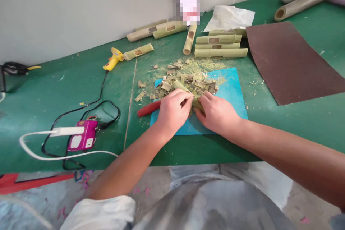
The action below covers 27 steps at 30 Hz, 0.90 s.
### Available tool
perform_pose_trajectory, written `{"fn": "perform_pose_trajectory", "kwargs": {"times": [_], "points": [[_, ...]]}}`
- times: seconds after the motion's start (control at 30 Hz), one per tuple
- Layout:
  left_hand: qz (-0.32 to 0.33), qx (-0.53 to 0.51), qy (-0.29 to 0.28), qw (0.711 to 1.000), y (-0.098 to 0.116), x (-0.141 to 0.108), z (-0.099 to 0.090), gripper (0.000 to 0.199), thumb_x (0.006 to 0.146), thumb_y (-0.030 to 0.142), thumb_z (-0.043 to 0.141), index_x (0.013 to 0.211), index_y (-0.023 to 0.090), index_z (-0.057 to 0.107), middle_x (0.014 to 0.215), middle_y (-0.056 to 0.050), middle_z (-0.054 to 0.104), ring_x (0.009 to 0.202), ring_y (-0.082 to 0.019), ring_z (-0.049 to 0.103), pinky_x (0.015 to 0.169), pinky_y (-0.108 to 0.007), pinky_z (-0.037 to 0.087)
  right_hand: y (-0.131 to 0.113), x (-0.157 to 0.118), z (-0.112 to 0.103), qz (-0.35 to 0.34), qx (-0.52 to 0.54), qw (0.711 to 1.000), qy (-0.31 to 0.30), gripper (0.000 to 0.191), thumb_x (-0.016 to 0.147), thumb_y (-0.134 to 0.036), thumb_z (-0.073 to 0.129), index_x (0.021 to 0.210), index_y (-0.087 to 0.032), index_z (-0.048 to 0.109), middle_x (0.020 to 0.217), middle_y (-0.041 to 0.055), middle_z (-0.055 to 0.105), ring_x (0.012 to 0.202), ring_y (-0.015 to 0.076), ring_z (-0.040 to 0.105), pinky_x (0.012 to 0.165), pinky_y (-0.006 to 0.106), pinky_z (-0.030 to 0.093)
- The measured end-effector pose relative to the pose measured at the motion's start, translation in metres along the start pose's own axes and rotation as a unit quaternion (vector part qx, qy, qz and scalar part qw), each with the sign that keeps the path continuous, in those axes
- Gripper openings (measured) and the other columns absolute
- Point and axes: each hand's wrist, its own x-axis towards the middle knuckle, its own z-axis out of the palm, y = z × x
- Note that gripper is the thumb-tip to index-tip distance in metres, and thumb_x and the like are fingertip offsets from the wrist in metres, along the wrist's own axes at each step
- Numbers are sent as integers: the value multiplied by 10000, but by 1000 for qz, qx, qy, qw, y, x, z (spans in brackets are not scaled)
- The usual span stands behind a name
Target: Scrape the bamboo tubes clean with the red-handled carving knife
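A short green bamboo tube (180, 86) lies slanted between my hands over a blue sheet (229, 86). My right hand (215, 112) is wrapped round its near end. My left hand (175, 109) is closed in a pinch against the tube's upper side; whatever its fingertips hold is hidden. A red handle (148, 108) sticks out to the left from behind my left hand; its other end is out of sight, and I cannot tell whether the hand touches it. Bamboo chips (199, 83) and sawdust are heaped just beyond the tube.
Several notched bamboo pieces (221, 53) are lined up at the back. A yellow glue gun (114, 59) touches another piece (138, 52). Left lies a purple power adapter (83, 134) with cables. A brown sheet (293, 64), white paper (230, 18) and a thick tube (304, 3) lie right.
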Motion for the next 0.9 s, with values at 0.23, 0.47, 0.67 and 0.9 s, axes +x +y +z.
{"fn": "perform_pose_trajectory", "kwargs": {"times": [0.23, 0.47, 0.67, 0.9], "points": [[7, -5, -3, 1000, 1, 0, -1, 144, 903, 156, 576, 839, 151, 705, 813, -52, 686, 753, -146, 627, 723, -266, 502, -1, 1, -2, 21, 12, 1000, -13, 217, 942, -292, 439, 930, -138, 590, 916, 94, 605, 747, 181, 557, 602, 296, 326], [-8, -8, -3, 1000, 1, 0, 0, 152, 905, 169, 575, 835, 162, 709, 805, -50, 685, 746, -147, 631, 706, -263, 507, -3, -1, -2, -26, -28, 999, -7, 216, 950, -240, 415, 962, -130, 600, 944, 117, 612, 790, 198, 567, 610, 299, 327], [1, -12, 3, 1000, -1, -1, 0, 163, 912, 208, 576, 832, 169, 712, 809, -51, 691, 742, -147, 631, 705, -265, 510, -3, -1, -2, -17, -30, 999, -2, 208, 949, -246, 418, 945, -138, 595, 939, 112, 613, 791, 198, 568, 608, 304, 323], [3, -11, -6, 1000, 1, 0, 0, 159, 915, 188, 570, 847, 162, 711, 817, -57, 696, 750, -148, 635, 699, -264, 501, -4, -2, -4, 24, -11, 1000, -8, 214, 947, -308, 445, 929, -154, 592, 920, 88, 620, 755, 192, 580, 576, 305, 312]]}}
